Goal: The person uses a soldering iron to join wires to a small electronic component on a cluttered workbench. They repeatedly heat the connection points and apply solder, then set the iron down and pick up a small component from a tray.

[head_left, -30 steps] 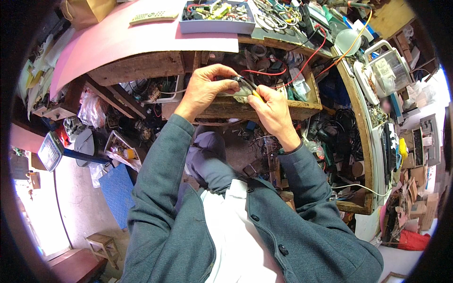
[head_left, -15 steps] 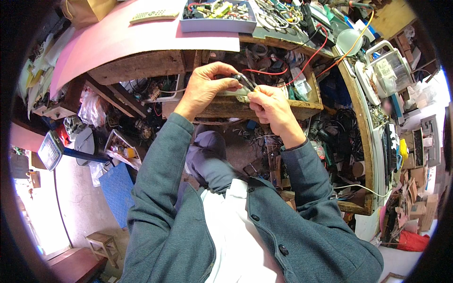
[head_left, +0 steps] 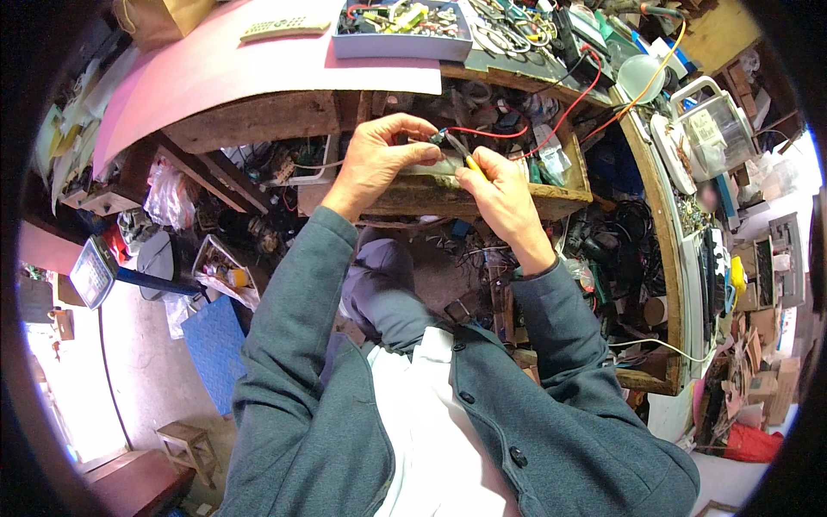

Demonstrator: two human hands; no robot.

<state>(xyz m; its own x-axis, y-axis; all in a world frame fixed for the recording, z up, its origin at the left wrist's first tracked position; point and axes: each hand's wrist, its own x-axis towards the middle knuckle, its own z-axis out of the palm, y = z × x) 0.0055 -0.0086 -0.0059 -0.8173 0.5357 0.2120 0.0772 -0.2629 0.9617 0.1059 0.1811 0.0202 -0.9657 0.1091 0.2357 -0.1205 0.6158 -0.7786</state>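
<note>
Over the open drawer (head_left: 538, 196), my left hand (head_left: 376, 161) pinches a small dark part (head_left: 438, 138) between thumb and fingertips. A red wire (head_left: 487, 133) runs to the right beside this part. My right hand (head_left: 504, 191) is closed round a slim hand tool (head_left: 463, 153) with a yellow grip and a grey metal front end. The tool's tip points up and left at the small part, close to my left fingertips. Whether the tip touches it, and the tool's exact kind, I cannot tell.
A blue-grey box (head_left: 405, 45) full of small parts stands on the bench, beside a pink sheet (head_left: 258, 73) and a remote control (head_left: 285, 28). Tangled cables lie at the back right. A clear plastic jug (head_left: 711, 129) and a wooden frame edge (head_left: 659, 258) are to the right.
The tool in my right hand has turned, so its yellow grip now shows. My right hand has shifted slightly, while my left hand keeps nearly the same place and pinch.
</note>
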